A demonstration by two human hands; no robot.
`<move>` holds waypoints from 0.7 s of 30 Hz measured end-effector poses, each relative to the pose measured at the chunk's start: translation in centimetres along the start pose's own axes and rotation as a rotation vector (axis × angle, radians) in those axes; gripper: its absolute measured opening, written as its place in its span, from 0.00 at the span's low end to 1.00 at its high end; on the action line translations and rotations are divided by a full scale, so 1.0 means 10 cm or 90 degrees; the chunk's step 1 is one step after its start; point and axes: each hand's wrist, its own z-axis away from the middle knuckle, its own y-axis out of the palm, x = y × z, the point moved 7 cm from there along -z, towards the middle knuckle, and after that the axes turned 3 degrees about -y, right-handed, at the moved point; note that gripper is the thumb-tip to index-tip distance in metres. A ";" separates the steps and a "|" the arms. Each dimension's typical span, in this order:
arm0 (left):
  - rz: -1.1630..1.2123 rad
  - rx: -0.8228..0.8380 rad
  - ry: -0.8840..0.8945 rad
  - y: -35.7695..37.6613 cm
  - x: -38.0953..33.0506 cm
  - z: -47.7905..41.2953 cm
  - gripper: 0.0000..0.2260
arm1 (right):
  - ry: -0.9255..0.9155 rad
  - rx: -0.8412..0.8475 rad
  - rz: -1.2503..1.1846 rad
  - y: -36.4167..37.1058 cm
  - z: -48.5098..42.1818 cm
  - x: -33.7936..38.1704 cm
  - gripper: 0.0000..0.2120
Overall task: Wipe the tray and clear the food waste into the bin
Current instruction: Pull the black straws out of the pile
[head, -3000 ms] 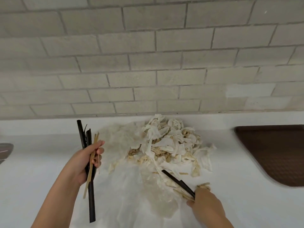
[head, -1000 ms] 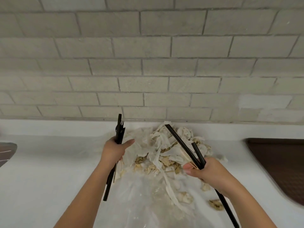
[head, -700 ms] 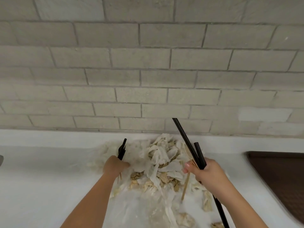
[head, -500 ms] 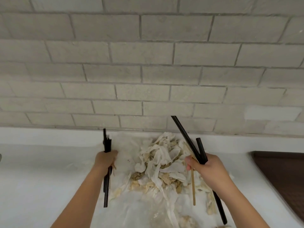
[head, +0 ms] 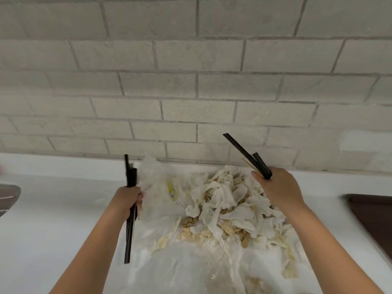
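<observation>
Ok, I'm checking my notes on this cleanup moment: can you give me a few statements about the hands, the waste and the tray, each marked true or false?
1. The left hand grips black chopsticks. True.
2. The waste pile mixes white tissues with food scraps. True.
3. The right hand is empty. False: it grips another chopstick bundle, angled up toward the brick wall.
4. The waste pile sits on the brown tray. False: it lies on a clear plastic sheet on the white counter; the tray is apart, at the right edge.
</observation>
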 end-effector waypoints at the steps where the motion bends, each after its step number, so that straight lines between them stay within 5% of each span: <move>1: -0.092 0.006 0.026 0.08 0.01 0.07 0.14 | 0.034 0.024 0.035 0.06 -0.08 -0.12 0.16; 4: -0.306 0.045 0.097 0.32 0.01 0.32 0.19 | 0.149 0.149 0.036 0.37 -0.12 -0.46 0.19; 10: -0.374 0.111 0.098 0.60 0.32 0.57 0.18 | 0.221 0.260 -0.202 0.83 0.21 -0.28 0.20; 13: -0.322 0.136 0.035 0.66 0.61 0.54 0.13 | 0.120 0.306 -0.148 1.03 0.40 0.13 0.10; 21: 0.066 0.095 -0.100 0.39 0.81 0.34 0.15 | -0.191 0.341 0.158 1.53 0.91 0.56 0.13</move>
